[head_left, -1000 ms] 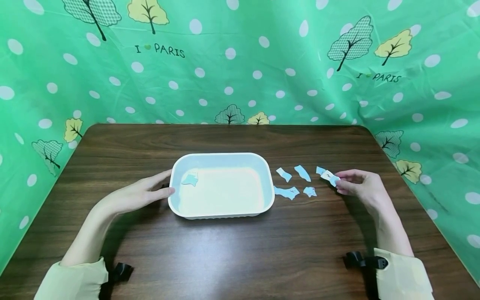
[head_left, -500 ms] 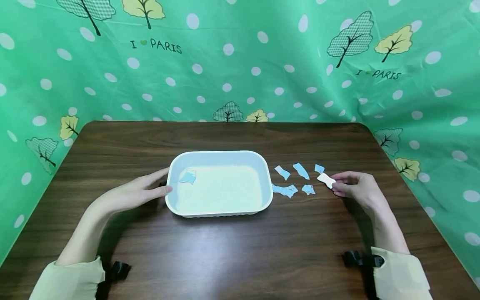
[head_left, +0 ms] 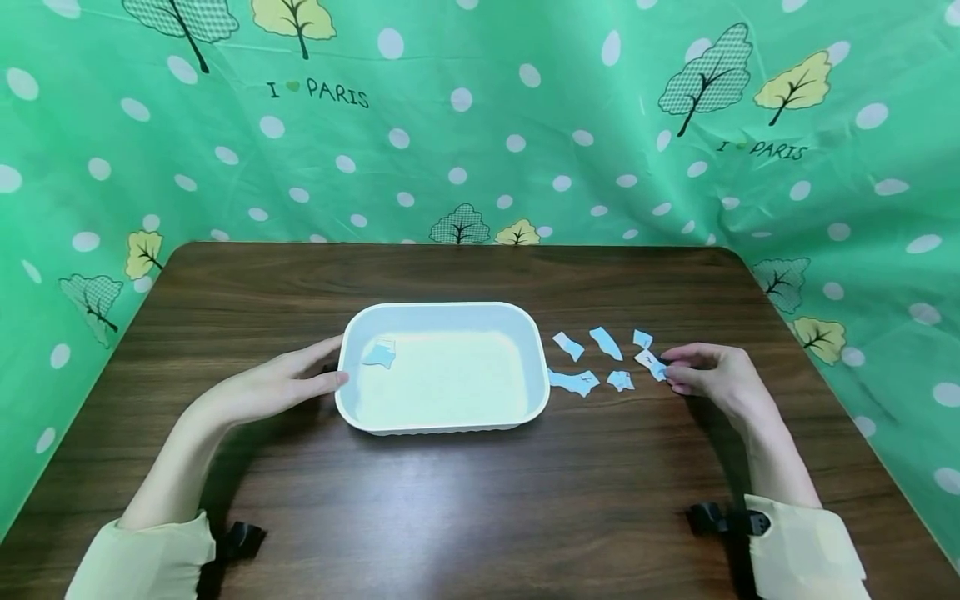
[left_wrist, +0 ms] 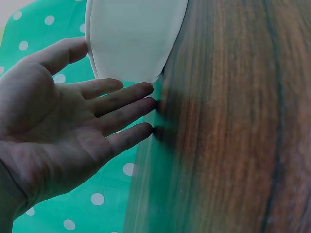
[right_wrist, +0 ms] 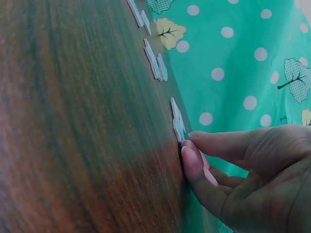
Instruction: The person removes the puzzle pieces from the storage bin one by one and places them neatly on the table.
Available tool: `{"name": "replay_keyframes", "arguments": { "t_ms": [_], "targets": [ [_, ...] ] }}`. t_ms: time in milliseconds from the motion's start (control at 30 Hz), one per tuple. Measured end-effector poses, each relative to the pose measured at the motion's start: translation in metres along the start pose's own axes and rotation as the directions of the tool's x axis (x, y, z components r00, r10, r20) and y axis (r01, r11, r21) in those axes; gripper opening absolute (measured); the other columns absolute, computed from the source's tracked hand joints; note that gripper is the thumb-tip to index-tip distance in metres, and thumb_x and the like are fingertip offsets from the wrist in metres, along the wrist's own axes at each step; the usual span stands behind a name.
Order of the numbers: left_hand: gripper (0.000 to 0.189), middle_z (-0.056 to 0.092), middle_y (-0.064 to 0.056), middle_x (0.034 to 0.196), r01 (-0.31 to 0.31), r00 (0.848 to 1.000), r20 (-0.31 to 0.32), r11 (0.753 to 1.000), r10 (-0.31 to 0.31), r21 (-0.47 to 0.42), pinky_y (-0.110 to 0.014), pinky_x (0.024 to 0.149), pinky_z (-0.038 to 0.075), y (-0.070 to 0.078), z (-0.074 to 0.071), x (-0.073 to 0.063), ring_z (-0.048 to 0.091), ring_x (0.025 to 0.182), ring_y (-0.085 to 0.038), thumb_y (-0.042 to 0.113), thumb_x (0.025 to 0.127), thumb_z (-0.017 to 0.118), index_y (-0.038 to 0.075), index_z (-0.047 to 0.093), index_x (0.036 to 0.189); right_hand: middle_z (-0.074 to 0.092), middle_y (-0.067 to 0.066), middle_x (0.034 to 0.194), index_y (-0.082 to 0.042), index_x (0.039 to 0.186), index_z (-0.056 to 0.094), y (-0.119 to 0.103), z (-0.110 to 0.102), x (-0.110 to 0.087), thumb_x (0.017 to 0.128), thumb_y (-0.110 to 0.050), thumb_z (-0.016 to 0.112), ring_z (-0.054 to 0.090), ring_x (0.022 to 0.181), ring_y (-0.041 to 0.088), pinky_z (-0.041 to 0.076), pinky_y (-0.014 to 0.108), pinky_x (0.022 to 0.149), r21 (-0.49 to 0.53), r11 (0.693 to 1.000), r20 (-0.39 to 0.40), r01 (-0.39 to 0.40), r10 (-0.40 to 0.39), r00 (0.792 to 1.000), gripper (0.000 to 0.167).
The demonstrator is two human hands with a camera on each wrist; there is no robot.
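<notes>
My right hand pinches the end of a flat, jagged white and light-blue puzzle piece between thumb and fingers. In the right wrist view this piece lies low along the tabletop. Just behind it is a small blue piece, its corner close to the held one. My left hand rests against the left end of a white plastic tray, thumb at the rim. Its fingers are extended in the left wrist view. Inside the tray, toward the left, lies a blue and white piece.
Several more blue pieces lie between the tray and my right hand, among them a curved strip, a long piece by the tray's right wall and a star-like one. A green patterned cloth hangs behind the dark wooden table.
My right hand has turned the held piece over and brought it slightly left and down, near the small blue piece. White speckled half a second ago, it shows blue again. The left hand stays at the tray.
</notes>
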State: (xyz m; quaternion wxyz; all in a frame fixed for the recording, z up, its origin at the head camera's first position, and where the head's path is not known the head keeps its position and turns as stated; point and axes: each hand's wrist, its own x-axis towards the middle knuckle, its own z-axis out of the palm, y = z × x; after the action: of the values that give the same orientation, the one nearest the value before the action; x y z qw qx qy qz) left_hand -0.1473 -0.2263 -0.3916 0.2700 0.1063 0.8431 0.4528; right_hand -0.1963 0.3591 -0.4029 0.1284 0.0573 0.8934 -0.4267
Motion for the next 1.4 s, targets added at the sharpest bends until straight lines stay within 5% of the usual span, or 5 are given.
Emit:
{"name": "replay_keyframes", "arguments": {
  "t_ms": [767,933,1400],
  "targets": [
    [0.069,0.035,-0.001,0.166,0.000,1.000,-0.004,1.000,0.000,0.003,-0.057,0.118,0.031,0.000,0.002,0.001,0.031,0.154,-0.027,0.048,0.105,0.055,0.030,0.025,0.164,0.066,-0.004,0.102,0.005,0.129,0.064,-0.013,-0.003,-0.006,0.101,-0.020,0.067,0.071,0.078,0.005,0.062,0.025,0.072,-0.026,0.999,-0.091,0.038,-0.040,0.995,0.038],
    [0.069,0.035,-0.003,0.167,-0.011,1.000,-0.003,1.000,0.011,0.016,-0.056,0.117,0.033,0.002,0.001,-0.001,0.032,0.153,-0.029,0.047,0.106,0.055,0.029,0.024,0.164,0.067,-0.015,0.094,0.002,0.128,0.066,-0.023,-0.004,-0.007,0.101,-0.026,0.068,0.071,0.077,0.003,0.061,0.024,0.071,-0.037,0.998,-0.120,0.048,-0.052,0.991,0.039],
    [0.069,0.033,-0.007,0.168,-0.015,1.000,-0.003,1.000,0.015,0.019,-0.061,0.118,0.031,0.004,-0.002,-0.003,0.027,0.156,-0.033,0.047,0.106,0.055,0.027,0.024,0.165,0.069,-0.019,0.094,-0.004,0.127,0.068,-0.064,0.001,-0.007,0.100,-0.029,0.069,0.073,0.075,0.002,0.059,0.022,0.068,-0.101,0.984,-0.128,0.147,-0.160,0.979,0.037]
  ]
}}
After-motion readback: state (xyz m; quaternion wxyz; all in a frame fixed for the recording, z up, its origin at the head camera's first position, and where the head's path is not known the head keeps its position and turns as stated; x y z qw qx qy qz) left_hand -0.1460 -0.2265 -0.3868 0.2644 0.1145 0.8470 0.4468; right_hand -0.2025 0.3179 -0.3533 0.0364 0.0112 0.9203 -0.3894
